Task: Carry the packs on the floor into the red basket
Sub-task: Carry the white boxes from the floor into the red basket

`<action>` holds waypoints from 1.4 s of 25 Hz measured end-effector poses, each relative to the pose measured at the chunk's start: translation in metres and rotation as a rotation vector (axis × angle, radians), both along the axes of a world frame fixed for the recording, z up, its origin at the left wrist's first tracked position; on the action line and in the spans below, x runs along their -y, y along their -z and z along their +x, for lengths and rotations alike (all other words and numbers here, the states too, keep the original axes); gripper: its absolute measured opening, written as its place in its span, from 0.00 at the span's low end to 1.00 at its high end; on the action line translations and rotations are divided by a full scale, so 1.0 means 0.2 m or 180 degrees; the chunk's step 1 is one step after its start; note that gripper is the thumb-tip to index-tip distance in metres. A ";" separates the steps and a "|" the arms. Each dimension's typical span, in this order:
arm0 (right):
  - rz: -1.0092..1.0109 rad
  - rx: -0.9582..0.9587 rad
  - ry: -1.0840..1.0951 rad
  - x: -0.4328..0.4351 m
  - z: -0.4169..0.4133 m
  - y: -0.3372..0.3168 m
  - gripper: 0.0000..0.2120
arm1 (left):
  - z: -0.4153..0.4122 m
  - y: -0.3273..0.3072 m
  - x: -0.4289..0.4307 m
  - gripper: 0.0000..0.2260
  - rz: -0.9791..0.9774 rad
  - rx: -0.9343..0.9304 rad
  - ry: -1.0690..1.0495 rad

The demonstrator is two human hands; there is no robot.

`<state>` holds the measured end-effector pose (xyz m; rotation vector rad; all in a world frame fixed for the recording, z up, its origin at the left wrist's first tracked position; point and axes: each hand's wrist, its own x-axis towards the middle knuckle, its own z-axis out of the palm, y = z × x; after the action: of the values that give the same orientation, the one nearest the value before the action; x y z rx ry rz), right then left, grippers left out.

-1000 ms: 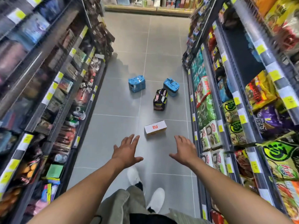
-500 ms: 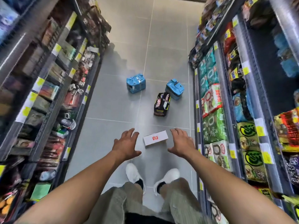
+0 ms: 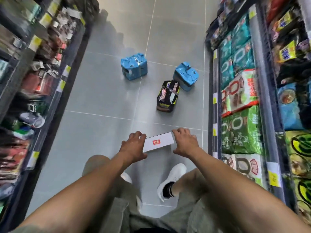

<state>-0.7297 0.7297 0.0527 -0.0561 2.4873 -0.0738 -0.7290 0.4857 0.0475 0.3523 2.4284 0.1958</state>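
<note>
Head view. White box (image 3: 159, 142): on the floor by the feet. Left hand (image 3: 133, 145) and right hand (image 3: 184, 143): fingers curled at its two ends, grip not determinable. Floor beyond: left blue pack (image 3: 134, 66), right blue pack (image 3: 186, 75), black pack (image 3: 168, 96). Red basket: not in view. Progress, judged: four items yet to be carried.

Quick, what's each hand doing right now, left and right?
Left hand: fingers and thumb curled round the left end of the white box, gripping it.
Right hand: gripping the right end of it the same way.
</note>
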 end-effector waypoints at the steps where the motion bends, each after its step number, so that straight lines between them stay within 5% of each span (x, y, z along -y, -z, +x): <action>1: -0.0005 0.0043 -0.0043 -0.02 -0.02 0.15 0.42 | -0.02 0.15 -0.03 0.37 -0.0010 0.0028 0.0010; 12: 0.0160 0.0384 -0.0825 -0.02 -0.22 1.65 0.60 | -0.14 1.66 -0.31 0.58 -0.0453 0.0478 -0.0034; 14: 0.0182 0.0267 -0.0954 -0.01 -0.22 1.80 0.60 | -0.13 1.80 -0.34 0.57 -0.0487 0.0411 -0.0130; 19: 0.0144 -0.0354 -0.0936 -0.04 -0.24 2.00 0.43 | -0.14 1.98 -0.36 0.41 -0.0244 -0.0128 -0.0292; 25: -0.0092 -0.0280 -0.0610 0.00 -0.30 1.79 0.41 | -0.30 1.73 -0.31 0.38 -0.0237 -0.0159 -0.0045; 35: -0.0257 -0.0510 -0.0476 -0.01 -0.35 0.13 0.41 | -0.40 0.06 -0.28 0.38 -0.0216 -0.0434 0.0208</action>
<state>-0.8001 0.7320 0.0276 -0.2922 2.6304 -0.1105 -0.8083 0.5423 0.0359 0.4261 2.5460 0.0622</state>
